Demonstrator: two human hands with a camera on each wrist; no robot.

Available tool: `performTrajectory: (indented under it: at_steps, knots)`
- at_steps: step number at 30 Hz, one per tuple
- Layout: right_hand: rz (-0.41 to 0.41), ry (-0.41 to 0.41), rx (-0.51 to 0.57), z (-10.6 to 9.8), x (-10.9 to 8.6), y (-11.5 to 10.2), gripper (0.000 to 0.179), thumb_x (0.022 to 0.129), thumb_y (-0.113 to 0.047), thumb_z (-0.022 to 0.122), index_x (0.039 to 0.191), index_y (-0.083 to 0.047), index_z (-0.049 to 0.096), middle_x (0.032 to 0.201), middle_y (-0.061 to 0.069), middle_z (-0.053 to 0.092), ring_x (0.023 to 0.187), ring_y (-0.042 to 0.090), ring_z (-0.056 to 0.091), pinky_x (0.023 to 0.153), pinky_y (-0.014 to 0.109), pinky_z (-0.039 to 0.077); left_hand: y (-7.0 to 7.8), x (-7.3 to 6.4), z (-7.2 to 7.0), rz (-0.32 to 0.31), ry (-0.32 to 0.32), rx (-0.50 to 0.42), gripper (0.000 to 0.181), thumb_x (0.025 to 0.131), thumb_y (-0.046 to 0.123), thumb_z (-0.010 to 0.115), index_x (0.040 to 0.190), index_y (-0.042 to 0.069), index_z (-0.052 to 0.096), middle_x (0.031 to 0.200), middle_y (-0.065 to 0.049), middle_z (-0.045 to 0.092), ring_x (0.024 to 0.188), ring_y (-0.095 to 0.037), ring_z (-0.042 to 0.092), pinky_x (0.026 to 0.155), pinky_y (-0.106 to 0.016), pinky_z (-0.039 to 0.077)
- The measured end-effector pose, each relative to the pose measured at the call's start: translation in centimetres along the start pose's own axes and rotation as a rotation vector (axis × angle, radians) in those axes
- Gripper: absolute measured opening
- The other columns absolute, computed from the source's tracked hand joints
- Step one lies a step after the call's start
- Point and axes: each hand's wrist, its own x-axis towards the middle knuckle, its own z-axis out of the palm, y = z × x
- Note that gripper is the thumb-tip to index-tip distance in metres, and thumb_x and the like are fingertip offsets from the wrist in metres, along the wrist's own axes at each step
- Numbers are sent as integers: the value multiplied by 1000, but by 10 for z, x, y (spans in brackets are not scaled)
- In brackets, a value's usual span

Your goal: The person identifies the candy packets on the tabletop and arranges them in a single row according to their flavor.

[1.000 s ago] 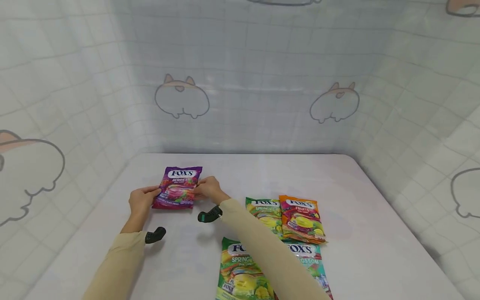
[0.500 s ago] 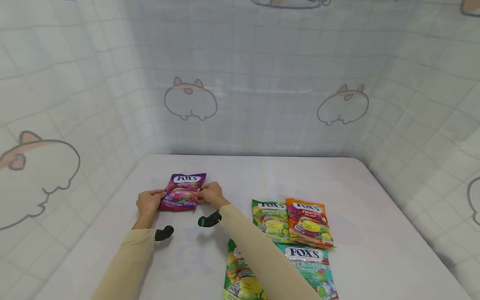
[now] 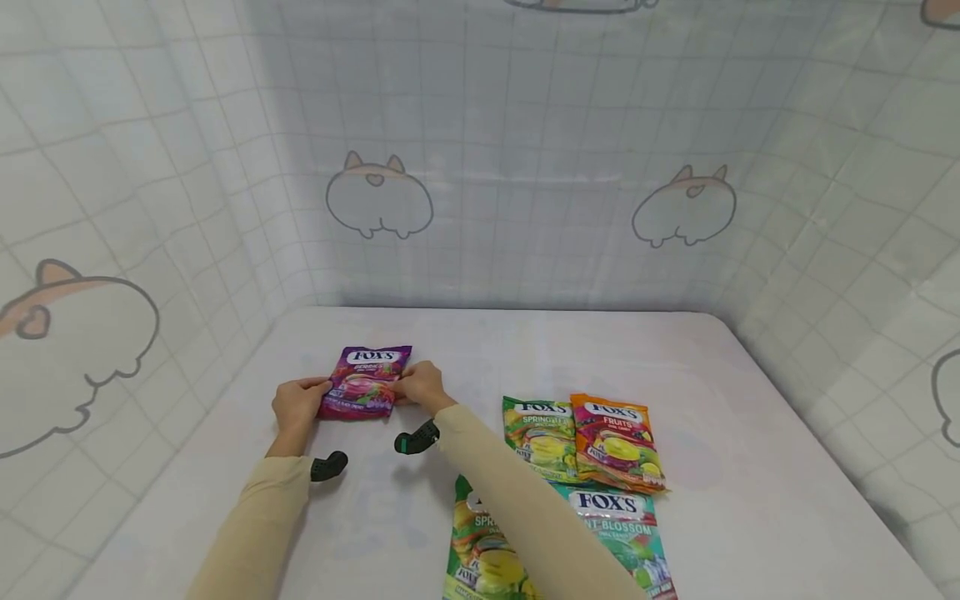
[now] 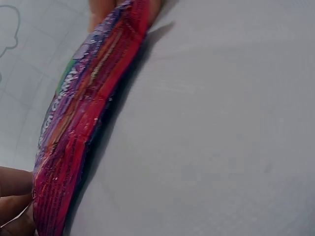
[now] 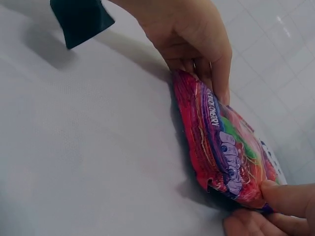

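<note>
A purple bag of Fox's Berries candy (image 3: pixel 365 385) lies at the far left of the white table, its printed front up. My left hand (image 3: pixel 296 405) grips its left side, and my right hand (image 3: pixel 423 386) pinches the right side between thumb and fingers. In the right wrist view the right thumb rests on top of the bag (image 5: pixel 211 132), with fingers tucked under the edge. The left wrist view looks along the crimped lower edge of the bag (image 4: pixel 83 132); the left fingertips (image 4: pixel 15 189) touch its near end.
Right of centre lie a light green Spring Tea bag (image 3: pixel 542 437) and an orange Fruits bag (image 3: pixel 618 446). Nearer are a larger green bag (image 3: pixel 487 554), partly hidden by my right sleeve (image 3: pixel 525 508), and a teal Blossom bag (image 3: pixel 626 537). A patterned curtain (image 3: pixel 525 208) encloses the table's back and sides.
The head view has shifted slightly, so everything appears further right. Both hands keep their hold on the purple bag, which now lies a little flatter; over the last half second it hardly moves.
</note>
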Motion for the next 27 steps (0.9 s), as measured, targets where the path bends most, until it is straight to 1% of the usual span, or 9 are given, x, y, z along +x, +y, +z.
performTrajectory:
  at_steps: [5, 8, 12, 15, 17, 19, 21, 23, 27]
  knots:
    - [14, -34, -31, -9, -7, -6, 20, 82, -4, 76, 70, -1, 60, 73, 15, 70, 72, 26, 71, 63, 30, 57, 1, -3, 4, 74, 43, 163, 36, 95, 27, 59, 114, -2, 69, 116, -23, 64, 110, -41, 55, 85, -51, 45]
    - [11, -81, -116, -17, -12, -10, 24, 82, -6, 77, 66, -4, 58, 79, 18, 70, 73, 26, 70, 66, 31, 58, 2, -5, 4, 90, 71, 227, 37, 95, 27, 57, 114, -2, 68, 112, -22, 65, 104, -42, 57, 77, -50, 47]
    - [-14, -135, -266, -27, -20, -17, 20, 81, -13, 78, 73, 1, 67, 83, 17, 70, 69, 24, 66, 68, 31, 57, 4, -7, 3, 119, 179, 188, 37, 94, 24, 59, 121, -1, 63, 113, -21, 64, 102, -42, 57, 79, -53, 45]
    - [-44, -152, -394, -41, -29, -22, 28, 82, -19, 78, 96, 4, 70, 94, 13, 69, 77, 22, 65, 73, 31, 56, 13, -11, 2, 185, 272, 104, 39, 94, 22, 61, 126, 0, 59, 117, -20, 62, 103, -40, 56, 85, -55, 40]
    - [-95, -160, -500, -54, -36, -24, 39, 83, -23, 77, 111, 4, 67, 107, 11, 67, 89, 21, 65, 78, 31, 55, 21, -17, 1, 242, 297, 53, 42, 94, 24, 61, 129, 1, 57, 120, -20, 60, 106, -38, 55, 88, -56, 36]
    - [-155, -169, -589, -70, -46, -26, 47, 84, -24, 76, 121, 3, 62, 116, 11, 64, 99, 22, 63, 83, 31, 53, 31, -27, -2, 295, 279, 15, 45, 95, 25, 60, 132, 1, 54, 124, -21, 57, 110, -38, 52, 91, -57, 32]
    - [-214, -181, -650, -86, -58, -27, 50, 86, -24, 74, 125, 4, 60, 120, 12, 63, 106, 23, 60, 86, 32, 51, 40, -40, -5, 348, 232, -6, 48, 95, 25, 61, 135, 2, 50, 129, -22, 54, 115, -39, 49, 93, -58, 31]
    - [-262, -208, -668, -102, -71, -27, 51, 87, -23, 73, 127, 5, 58, 120, 14, 63, 108, 24, 59, 87, 33, 50, 48, -57, -9, 388, 155, -25, 51, 94, 22, 61, 138, 0, 46, 132, -23, 50, 119, -40, 46, 98, -59, 32]
    - [-303, -238, -679, -132, -98, -18, 52, 89, -23, 71, 132, 2, 54, 116, 14, 63, 101, 24, 59, 80, 33, 51, 60, -91, -13, 446, -50, -10, 57, 97, 20, 59, 143, -3, 36, 138, -27, 44, 126, -44, 41, 102, -58, 34]
